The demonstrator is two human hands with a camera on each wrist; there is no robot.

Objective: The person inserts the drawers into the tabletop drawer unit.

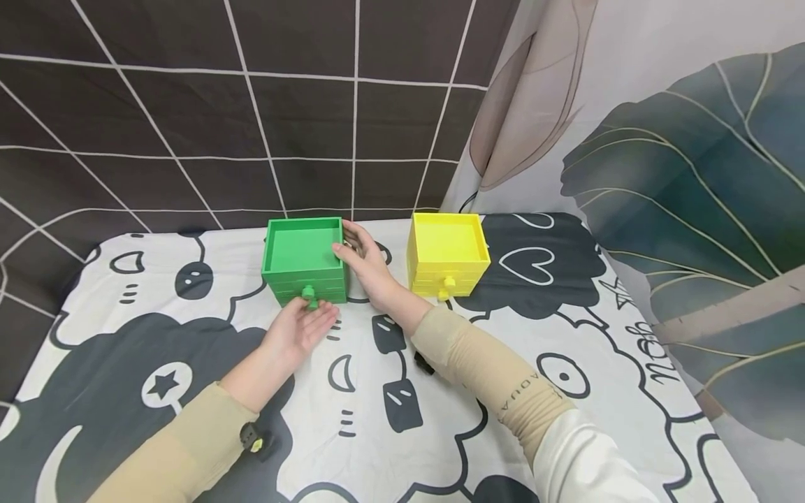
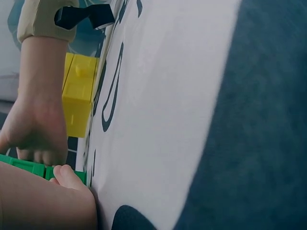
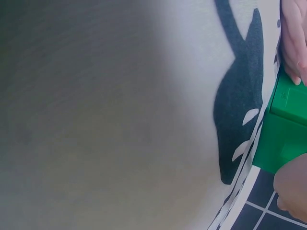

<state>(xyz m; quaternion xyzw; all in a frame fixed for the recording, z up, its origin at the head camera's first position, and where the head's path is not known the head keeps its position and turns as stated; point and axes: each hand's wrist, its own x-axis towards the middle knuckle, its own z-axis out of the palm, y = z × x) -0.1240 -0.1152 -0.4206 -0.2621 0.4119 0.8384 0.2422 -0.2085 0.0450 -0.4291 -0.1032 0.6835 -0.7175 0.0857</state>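
A green box (image 1: pixel 304 260) with an open top and a front knob (image 1: pixel 309 294) stands on the cartoon-print cloth (image 1: pixel 377 419). My left hand (image 1: pixel 303 325) lies palm up just in front of it, fingers loose, touching under the knob. My right hand (image 1: pixel 363 263) holds the box's right side, thumb over the top rim and fingers along the wall. In the right wrist view the green box (image 3: pixel 283 139) sits between fingers (image 3: pixel 293 38) and thumb. The left wrist view has the green box (image 2: pixel 29 167) under my right hand (image 2: pixel 36 124).
A matching yellow box (image 1: pixel 448 251) with its own knob stands to the right of the green one; the left wrist view catches the yellow box (image 2: pixel 76 96) too. A dark tiled wall (image 1: pixel 189 126) rises behind, and a leaf-print curtain (image 1: pixel 679 181) hangs on the right.
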